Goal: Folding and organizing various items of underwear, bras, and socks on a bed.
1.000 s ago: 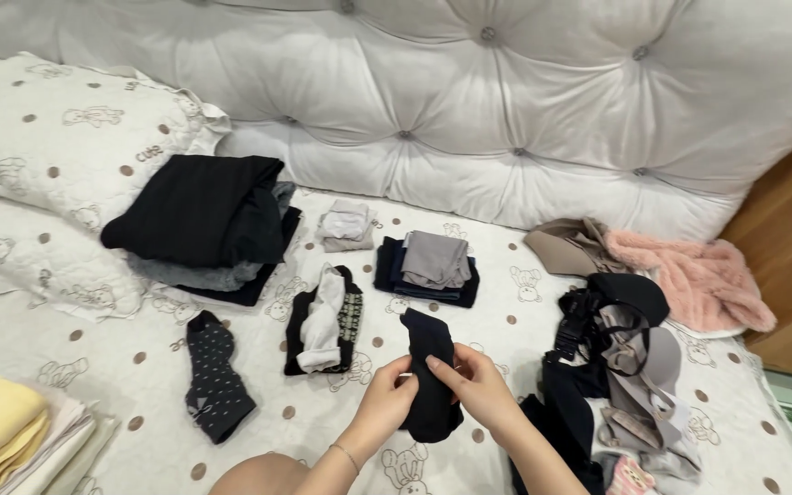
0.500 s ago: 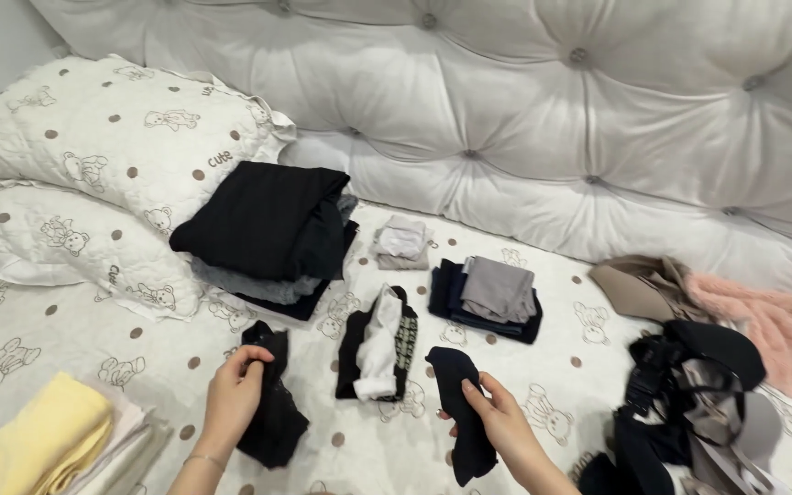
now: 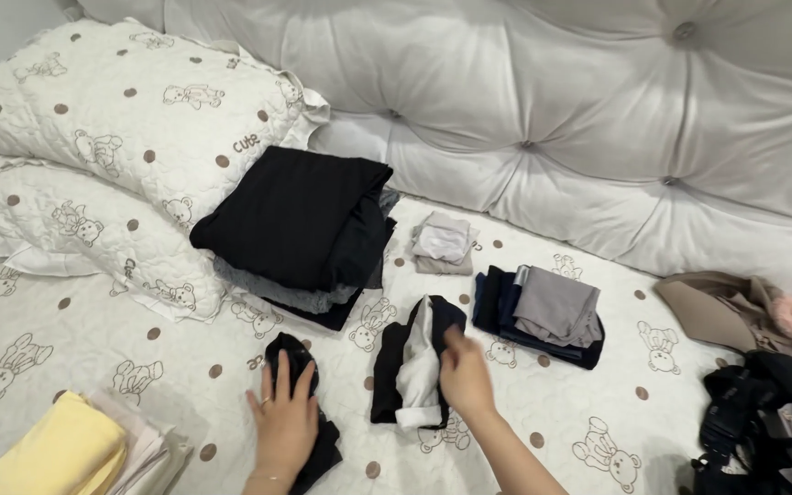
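One dark sock (image 3: 297, 359) lies near on the bed (image 3: 75, 339), pressed flat under the left hand (image 3: 286, 423), whose fingers are spread open. Just right, the right hand (image 3: 465, 376) rests loosely on a small pile of black and white socks (image 3: 414, 371). Farther off sit three folded stacks: a large black one (image 3: 300, 225), a small grey one (image 3: 442, 243) and a navy-grey one (image 3: 543, 312).

Black sock (image 3: 442, 321) now on sock pile (image 3: 414, 371); right hand (image 3: 465, 376) emptied.

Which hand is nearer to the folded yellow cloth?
Left. The left hand lies on a black sock, right of the yellow cloth; the right hand rests farther right, on a sock pile.
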